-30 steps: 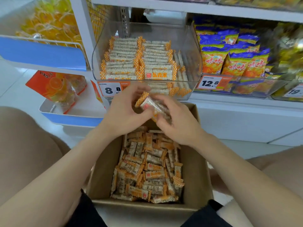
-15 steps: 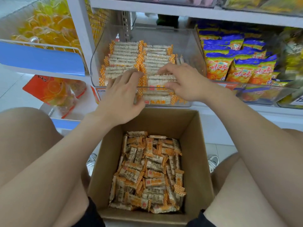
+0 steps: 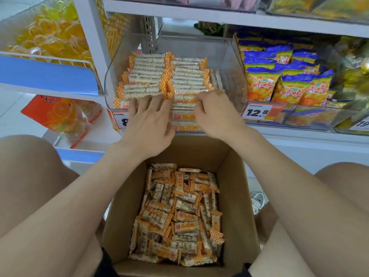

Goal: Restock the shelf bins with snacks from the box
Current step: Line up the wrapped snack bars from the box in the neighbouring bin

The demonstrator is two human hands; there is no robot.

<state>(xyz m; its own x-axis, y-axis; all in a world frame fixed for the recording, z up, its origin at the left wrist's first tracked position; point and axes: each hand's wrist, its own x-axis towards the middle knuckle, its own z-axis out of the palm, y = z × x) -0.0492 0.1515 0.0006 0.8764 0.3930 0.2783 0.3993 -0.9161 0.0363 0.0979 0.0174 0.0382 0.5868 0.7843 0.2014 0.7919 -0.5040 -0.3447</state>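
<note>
A clear shelf bin [image 3: 233,56] holds two neat rows of orange-and-white snack packs [image 3: 151,72]. My left hand [image 3: 147,122] reaches over the bin's front rim, its fingers straight and resting on the front left packs. My right hand [image 3: 216,114] is beside it at the front right stack, with fingers curled down and thumb against the end of a snack pack [image 3: 184,100]. Below both hands an open cardboard box [image 3: 235,196] sits between my knees. It holds several loose snack packs [image 3: 179,216] of the same kind.
To the right stands a bin of blue-and-orange chip bags [image 3: 285,84] with a 12.8 price tag [image 3: 257,112]. On the left, a blue-fronted shelf [image 3: 46,74] carries yellow jelly cups, with an orange bag [image 3: 60,114] lower down. A shoe [image 3: 257,200] shows beside the box.
Both hands rose from above the box to the bin with a few packs. The right hand then drew back from flat on the stack to the front edge, fingers now curled.
</note>
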